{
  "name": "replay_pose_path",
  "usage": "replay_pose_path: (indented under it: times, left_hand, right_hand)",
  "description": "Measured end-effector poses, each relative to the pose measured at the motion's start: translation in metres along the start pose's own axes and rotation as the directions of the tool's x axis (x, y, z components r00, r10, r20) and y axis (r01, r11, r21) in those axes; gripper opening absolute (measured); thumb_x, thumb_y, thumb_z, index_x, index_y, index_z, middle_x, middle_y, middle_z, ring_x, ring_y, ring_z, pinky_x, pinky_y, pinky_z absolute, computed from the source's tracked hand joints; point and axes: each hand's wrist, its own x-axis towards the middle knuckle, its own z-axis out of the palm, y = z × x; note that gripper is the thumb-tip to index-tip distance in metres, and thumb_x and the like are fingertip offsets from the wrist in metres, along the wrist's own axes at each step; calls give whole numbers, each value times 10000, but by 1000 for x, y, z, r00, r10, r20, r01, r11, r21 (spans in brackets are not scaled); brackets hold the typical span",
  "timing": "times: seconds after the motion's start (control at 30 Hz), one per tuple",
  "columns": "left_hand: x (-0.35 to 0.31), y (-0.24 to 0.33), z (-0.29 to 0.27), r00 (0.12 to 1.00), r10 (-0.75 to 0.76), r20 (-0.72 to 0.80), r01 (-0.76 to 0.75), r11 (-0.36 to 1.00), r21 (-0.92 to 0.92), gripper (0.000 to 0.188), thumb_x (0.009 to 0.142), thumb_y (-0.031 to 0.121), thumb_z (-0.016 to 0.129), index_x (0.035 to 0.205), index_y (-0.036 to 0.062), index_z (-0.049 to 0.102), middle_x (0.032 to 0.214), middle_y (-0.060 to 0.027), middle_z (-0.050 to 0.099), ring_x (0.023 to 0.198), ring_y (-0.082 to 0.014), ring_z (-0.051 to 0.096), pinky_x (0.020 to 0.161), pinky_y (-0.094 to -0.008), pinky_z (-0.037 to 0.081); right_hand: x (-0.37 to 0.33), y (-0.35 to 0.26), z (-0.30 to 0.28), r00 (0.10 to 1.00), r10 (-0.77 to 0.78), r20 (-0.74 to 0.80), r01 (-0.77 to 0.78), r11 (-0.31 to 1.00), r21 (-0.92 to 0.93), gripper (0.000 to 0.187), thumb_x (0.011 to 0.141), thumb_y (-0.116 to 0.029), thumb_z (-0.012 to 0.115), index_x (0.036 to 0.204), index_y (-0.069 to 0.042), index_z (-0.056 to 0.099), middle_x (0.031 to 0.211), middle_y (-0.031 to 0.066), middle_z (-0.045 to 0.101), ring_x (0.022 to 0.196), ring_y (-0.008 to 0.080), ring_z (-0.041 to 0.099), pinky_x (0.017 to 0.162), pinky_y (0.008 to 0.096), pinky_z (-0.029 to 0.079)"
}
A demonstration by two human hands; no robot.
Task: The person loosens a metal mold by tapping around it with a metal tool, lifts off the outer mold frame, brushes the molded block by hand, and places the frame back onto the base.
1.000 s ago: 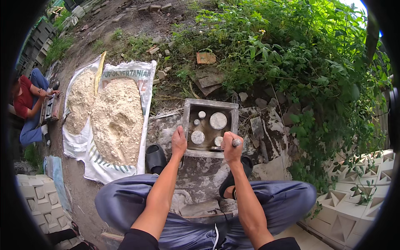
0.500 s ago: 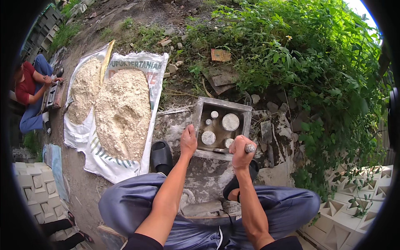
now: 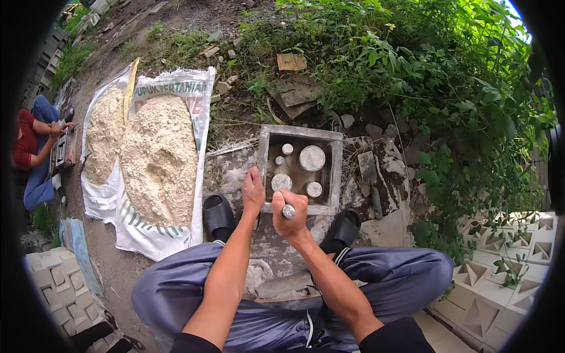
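A square grey box mold (image 3: 336, 170) sits on the ground in front of me, with several round pale pegs standing up inside, among them a wide one (image 3: 312, 158). My left hand (image 3: 253, 193) is closed at the mold's near left corner, along its left wall; the fingertips are partly hidden. Over the near wall, my right hand (image 3: 289, 219) is wrapped round the grey, round-ended handle (image 3: 288, 211) of a tool. Its working end is hidden under my hand, so I cannot tell its kind.
Pale powder (image 3: 162, 159) lies heaped on a white printed sack (image 3: 200, 126) at the left. Beyond it sits another person (image 3: 38, 141) with a similar mold. Green plants (image 3: 465, 112) grow at the right, above patterned pale blocks (image 3: 488, 288). Black sandals (image 3: 219, 215) flank the mold.
My right hand has moved left along the mold's near wall with the tool, close to my left hand. The flat blade seen inside the near wall earlier is out of sight.
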Motion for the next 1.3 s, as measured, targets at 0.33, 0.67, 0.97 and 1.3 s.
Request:
replay_pose_path:
  times: [0.33,0.67,0.97,1.3]
  left_hand:
    - [-3,7,0,999,43,-18,-43,999,-13,488,988,409,309,1026,-20,539,918,-251,583,878,-424,536,791,-438,411]
    - [-3,18,3,987,131,-88,-127,991,53,475,990,379,300,949,-39,523,883,-275,562,870,-462,504,766,-473,387]
    - [-8,14,0,998,53,-25,-51,996,76,513,958,429,394,1160,-24,523,1089,-255,570,1042,-410,521,904,-432,394]
    - [-9,29,-1,995,92,-33,-85,984,157,564,880,448,546,1204,-10,489,1147,-230,535,1084,-371,498,933,-423,391]
  right_hand:
    - [12,-34,-27,996,80,-34,-78,996,53,307,860,-85,489,578,17,424,481,125,357,391,196,367,430,357,298]
    - [22,9,-69,975,209,-79,-196,969,150,357,858,-75,433,513,-34,349,474,-8,366,425,63,342,397,268,269]
    - [9,48,-73,976,207,-74,-197,973,124,338,844,-92,460,533,-7,359,463,11,356,421,80,324,405,288,268]
    - [-10,70,-99,972,150,-180,-132,985,110,342,839,-86,442,515,-11,366,442,-1,375,402,78,348,392,286,263]
